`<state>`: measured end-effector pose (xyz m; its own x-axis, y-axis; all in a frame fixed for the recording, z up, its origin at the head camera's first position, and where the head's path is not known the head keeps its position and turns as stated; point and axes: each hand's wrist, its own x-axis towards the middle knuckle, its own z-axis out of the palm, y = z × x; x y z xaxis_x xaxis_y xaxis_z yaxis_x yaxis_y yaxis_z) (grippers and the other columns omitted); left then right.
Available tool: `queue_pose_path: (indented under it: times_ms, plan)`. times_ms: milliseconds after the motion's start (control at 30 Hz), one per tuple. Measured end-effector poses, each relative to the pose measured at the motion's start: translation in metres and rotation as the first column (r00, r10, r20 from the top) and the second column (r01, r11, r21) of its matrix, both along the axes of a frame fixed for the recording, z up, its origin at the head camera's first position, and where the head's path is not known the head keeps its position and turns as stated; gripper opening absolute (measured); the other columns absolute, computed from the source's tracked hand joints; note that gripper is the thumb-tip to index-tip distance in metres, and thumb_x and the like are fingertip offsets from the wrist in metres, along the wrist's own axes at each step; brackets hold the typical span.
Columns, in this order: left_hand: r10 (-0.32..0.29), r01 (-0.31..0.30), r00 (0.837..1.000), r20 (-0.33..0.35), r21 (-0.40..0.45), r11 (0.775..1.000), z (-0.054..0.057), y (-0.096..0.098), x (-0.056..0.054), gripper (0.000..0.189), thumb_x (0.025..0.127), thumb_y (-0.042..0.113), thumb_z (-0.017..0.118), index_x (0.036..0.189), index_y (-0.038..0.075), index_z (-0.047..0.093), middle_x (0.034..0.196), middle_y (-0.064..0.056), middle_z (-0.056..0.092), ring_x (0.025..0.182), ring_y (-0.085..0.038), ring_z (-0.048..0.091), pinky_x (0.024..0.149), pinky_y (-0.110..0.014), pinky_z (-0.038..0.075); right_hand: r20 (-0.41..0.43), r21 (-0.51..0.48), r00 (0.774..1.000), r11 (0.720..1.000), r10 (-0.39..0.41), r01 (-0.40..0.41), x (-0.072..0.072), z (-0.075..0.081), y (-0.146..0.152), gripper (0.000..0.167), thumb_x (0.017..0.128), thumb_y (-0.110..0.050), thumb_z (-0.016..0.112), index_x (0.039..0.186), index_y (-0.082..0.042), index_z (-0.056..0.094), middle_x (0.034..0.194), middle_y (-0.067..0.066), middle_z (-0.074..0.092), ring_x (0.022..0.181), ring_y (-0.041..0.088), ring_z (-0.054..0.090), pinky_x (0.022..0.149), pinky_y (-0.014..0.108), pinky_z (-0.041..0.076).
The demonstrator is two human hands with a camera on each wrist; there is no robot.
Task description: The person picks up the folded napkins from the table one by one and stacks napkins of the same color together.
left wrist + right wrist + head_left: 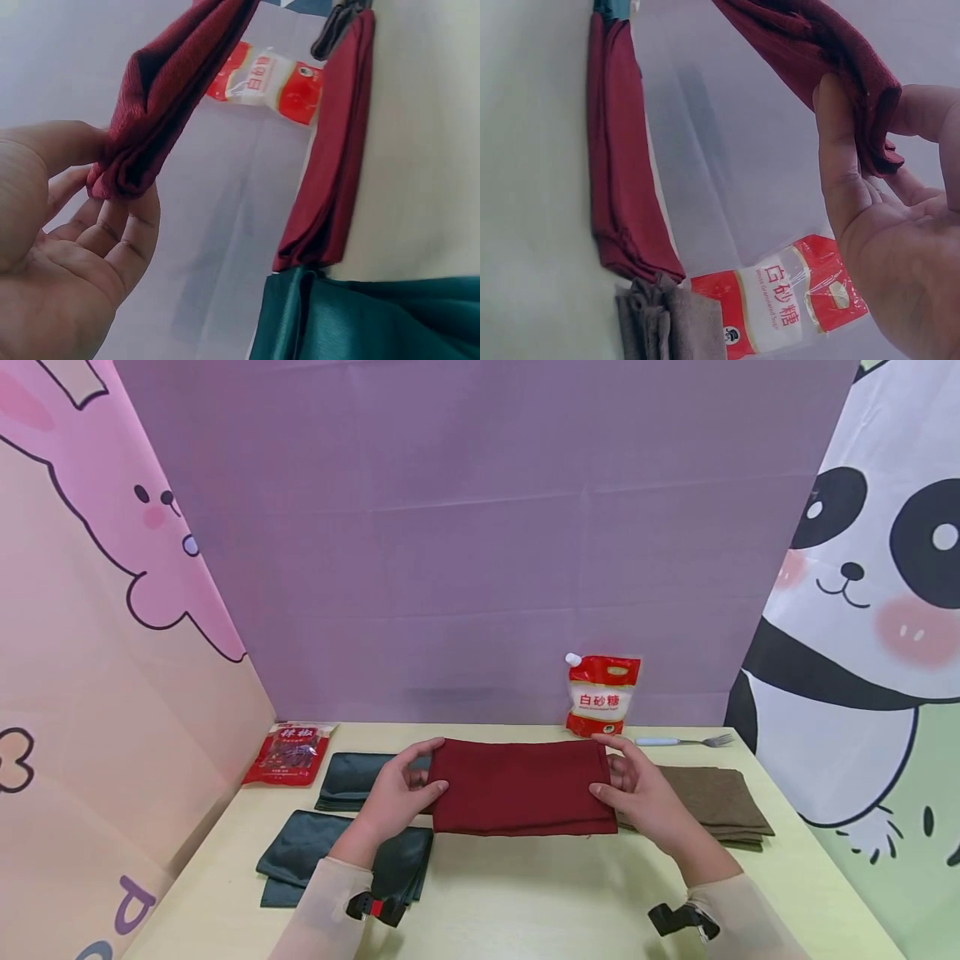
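Observation:
A folded dark red cloth point(522, 788) is held up above the table between both hands. My left hand point(392, 800) pinches its left end, thumb in front and fingers behind. At the right end, my right hand point(636, 783) grips it the same way. The folded layers of this cloth point(146, 112) show edge-on in the left wrist view. Another folded red cloth point(622, 150) lies below on the table in the right wrist view, touching or very near the grey-brown cloths; in the head view the held cloth hides it.
Folded dark green cloths point(303, 847) lie at the left, in two places. A brown cloth stack point(712, 802) lies at the right. Along the back are a red food packet point(291, 756), a white sugar pouch point(600, 700) standing upright, and a fork point(686, 742). Printed curtains surround the table.

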<state>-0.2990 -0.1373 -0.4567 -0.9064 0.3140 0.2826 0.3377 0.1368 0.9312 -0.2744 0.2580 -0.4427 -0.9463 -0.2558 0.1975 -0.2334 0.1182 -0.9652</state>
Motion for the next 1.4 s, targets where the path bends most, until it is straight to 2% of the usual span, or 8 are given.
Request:
queue_pose_path:
  times_ms: [233,467,700,867,1133,1400]
  plan:
    - [0.047,-0.046,0.999,-0.011,0.028,0.999,0.006,0.003,-0.004,0.062,0.097,0.0,0.074,0.15,0.024,0.056,0.14,-0.008,0.056,0.102,-0.029,0.071,0.081,-0.04,0.064,-0.018,-0.003,1.0,1.0,-0.014,0.014,-0.008,0.005,-0.002,0.074,0.098,0.003,0.07,0.16,-0.013,0.032,0.139,0.028,0.056,0.113,0.022,0.07,0.088,0.037,0.062]
    - [0.109,-0.108,0.994,-0.012,0.049,0.993,0.005,0.003,-0.008,0.05,0.097,0.002,0.074,0.142,0.018,0.064,0.135,-0.01,0.063,0.103,-0.028,0.071,0.081,-0.039,0.064,-0.031,-0.031,0.999,0.999,-0.02,0.019,-0.017,0.003,-0.005,0.072,0.099,0.002,0.069,0.159,-0.017,0.035,0.139,0.027,0.055,0.113,0.02,0.07,0.089,0.035,0.061]
    - [0.111,-0.111,0.994,0.002,0.066,0.992,0.003,0.006,-0.014,0.051,0.098,0.002,0.072,0.145,0.018,0.061,0.129,-0.015,0.066,0.104,-0.029,0.071,0.08,-0.04,0.064,-0.03,-0.094,0.998,0.994,-0.052,0.049,-0.022,0.0,-0.008,0.069,0.099,0.002,0.069,0.156,-0.013,0.034,0.13,0.022,0.06,0.105,0.02,0.071,0.083,0.035,0.063]
    - [0.117,-0.118,0.993,0.007,0.061,0.991,0.0,0.01,-0.018,0.054,0.098,0.001,0.072,0.148,0.018,0.059,0.134,-0.013,0.063,0.108,-0.029,0.07,0.08,-0.04,0.064,-0.015,-0.119,0.997,0.99,-0.074,0.072,-0.025,-0.006,-0.008,0.065,0.099,0.002,0.069,0.151,-0.011,0.034,0.124,0.018,0.062,0.102,0.019,0.072,0.081,0.037,0.064]
    - [0.109,-0.11,0.994,0.015,0.063,0.992,-0.003,0.016,-0.02,0.058,0.097,-0.002,0.071,0.15,0.018,0.057,0.136,-0.013,0.061,0.113,-0.031,0.068,0.081,-0.042,0.064,-0.001,-0.144,0.995,0.985,-0.096,0.095,-0.03,-0.014,-0.007,0.064,0.1,0.0,0.07,0.152,-0.012,0.034,0.122,0.016,0.064,0.101,0.017,0.072,0.082,0.035,0.063]
    - [0.104,-0.104,0.994,0.021,0.042,0.994,-0.007,0.016,-0.02,0.061,0.098,-0.009,0.063,0.152,0.019,0.055,0.144,-0.009,0.057,0.111,-0.03,0.066,0.08,-0.039,0.064,0.043,-0.134,0.99,0.981,-0.133,0.138,-0.034,-0.024,-0.009,0.065,0.1,-0.003,0.069,0.152,-0.01,0.032,0.123,0.018,0.064,0.101,0.015,0.072,0.083,0.033,0.063]
